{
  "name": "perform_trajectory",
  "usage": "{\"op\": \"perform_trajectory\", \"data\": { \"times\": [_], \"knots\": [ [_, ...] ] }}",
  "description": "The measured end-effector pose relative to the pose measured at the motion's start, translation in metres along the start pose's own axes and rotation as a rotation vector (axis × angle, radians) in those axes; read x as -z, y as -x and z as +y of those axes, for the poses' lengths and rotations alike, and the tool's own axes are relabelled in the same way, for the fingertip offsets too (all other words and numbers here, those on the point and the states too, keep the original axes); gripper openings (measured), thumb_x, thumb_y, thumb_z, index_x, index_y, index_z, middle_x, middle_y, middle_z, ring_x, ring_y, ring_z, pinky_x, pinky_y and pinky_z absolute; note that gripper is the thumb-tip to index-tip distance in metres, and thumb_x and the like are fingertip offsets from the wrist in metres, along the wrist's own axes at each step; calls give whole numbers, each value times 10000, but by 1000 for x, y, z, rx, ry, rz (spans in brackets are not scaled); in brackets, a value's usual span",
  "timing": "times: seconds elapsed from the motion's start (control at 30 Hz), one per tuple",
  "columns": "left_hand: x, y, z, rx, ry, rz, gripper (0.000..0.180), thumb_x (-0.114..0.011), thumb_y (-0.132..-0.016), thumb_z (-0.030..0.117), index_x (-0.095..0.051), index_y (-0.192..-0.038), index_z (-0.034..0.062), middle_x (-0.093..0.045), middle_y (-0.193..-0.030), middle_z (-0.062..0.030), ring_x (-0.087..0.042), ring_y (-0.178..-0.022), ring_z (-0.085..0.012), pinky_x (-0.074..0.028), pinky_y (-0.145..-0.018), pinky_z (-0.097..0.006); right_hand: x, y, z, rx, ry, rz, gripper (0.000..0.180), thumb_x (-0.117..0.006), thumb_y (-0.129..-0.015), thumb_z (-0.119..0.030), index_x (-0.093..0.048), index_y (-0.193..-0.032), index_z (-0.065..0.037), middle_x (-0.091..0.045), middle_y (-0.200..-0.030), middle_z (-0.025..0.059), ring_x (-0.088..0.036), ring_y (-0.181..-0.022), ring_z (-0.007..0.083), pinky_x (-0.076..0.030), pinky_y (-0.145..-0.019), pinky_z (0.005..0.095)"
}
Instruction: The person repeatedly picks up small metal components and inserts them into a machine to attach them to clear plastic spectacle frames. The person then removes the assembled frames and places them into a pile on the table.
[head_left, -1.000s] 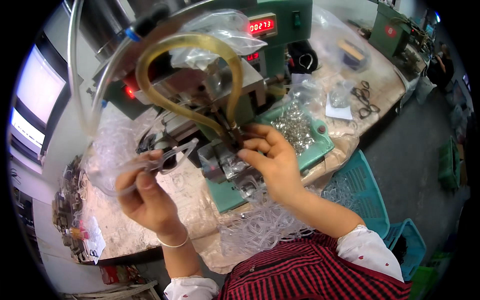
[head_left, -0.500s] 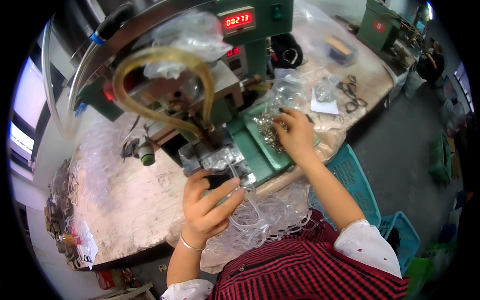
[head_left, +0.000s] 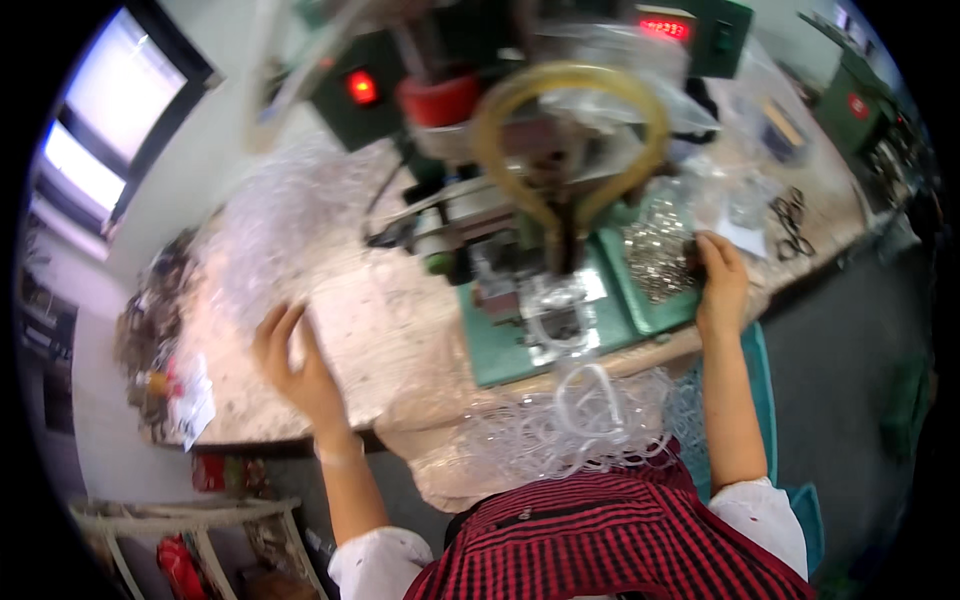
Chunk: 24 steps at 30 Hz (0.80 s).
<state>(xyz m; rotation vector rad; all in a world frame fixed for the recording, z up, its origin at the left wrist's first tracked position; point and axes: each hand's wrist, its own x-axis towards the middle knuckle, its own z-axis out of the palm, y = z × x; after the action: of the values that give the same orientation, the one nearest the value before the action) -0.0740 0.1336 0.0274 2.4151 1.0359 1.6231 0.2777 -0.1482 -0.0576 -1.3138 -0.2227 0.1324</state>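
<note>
left hand (head_left: 295,365) fingers spread wide on clear plastic pile (head_left: 285,230), tabletop (head_left: 400,340) 9 o'clock | right hand (head_left: 722,285) fingers curled into small metal parts (head_left: 655,260), green tray (head_left: 655,315) 3 o'clock | step: likely fetching pieces for press (head_left: 545,250) | next: needs one piece pinched per hand

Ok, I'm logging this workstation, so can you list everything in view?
press machine: one, green, back of the bench
hose loop: one, yellow, front of machine
tray: one, green, holding small silvery metal parts
clear plastic pieces: a heap, at the bench's near edge
clear plastic bag: one, left on the bench
scissors: dark, far right
left hand: open, on the bench beside the bag
right hand: at the tray's right edge
</note>
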Motion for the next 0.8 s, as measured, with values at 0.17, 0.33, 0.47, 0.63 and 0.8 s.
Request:
{"op": "perform_trajectory", "data": {
  "times": [0.17,0.33,0.47,0.63,0.8],
  "knots": [
    [-98,-12,-59,197,-337,-418,255,-783,-777,259,-721,-888,38,-658,-866,-103,-635,-778,-183,-478,-656,-291,-62,7,4,120,133,-110,146,-639,-891,-37,-682,-1023,9,-678,-927,36,-606,-853,102,-466,-798,216],
    [-132,15,-118,446,46,-690,250,-746,-777,232,-697,-836,-6,-654,-661,-99,-617,-554,-187,-486,-539,-312,-55,26,-13,127,241,-124,171,-658,-873,-31,-691,-1035,12,-684,-920,31,-604,-824,87,-473,-754,217],
    [-142,-38,-104,609,614,-605,220,-614,-855,188,-680,-798,-14,-621,-592,-74,-623,-523,-149,-466,-468,-288,-33,28,-26,184,368,-132,153,-679,-851,-34,-712,-997,-3,-696,-901,29,-611,-823,81,-474,-744,212],
    [-185,-4,-141,212,-420,-634,259,-509,-871,240,-687,-953,70,-697,-863,-190,-676,-762,-348,-510,-641,-458,-45,40,-35,147,392,-154,163,-683,-820,-31,-714,-978,-3,-703,-894,55,-635,-827,125,-490,-769,251],
    [-115,44,-74,288,-384,-776,378,-486,-895,287,-614,-1192,93,-683,-938,-222,-650,-874,-395,-495,-740,-487,-77,59,-68,494,415,-415,200,-672,-783,-7,-693,-981,6,-687,-914,104,-651,-865,166,-502,-787,287]
  ]
}}
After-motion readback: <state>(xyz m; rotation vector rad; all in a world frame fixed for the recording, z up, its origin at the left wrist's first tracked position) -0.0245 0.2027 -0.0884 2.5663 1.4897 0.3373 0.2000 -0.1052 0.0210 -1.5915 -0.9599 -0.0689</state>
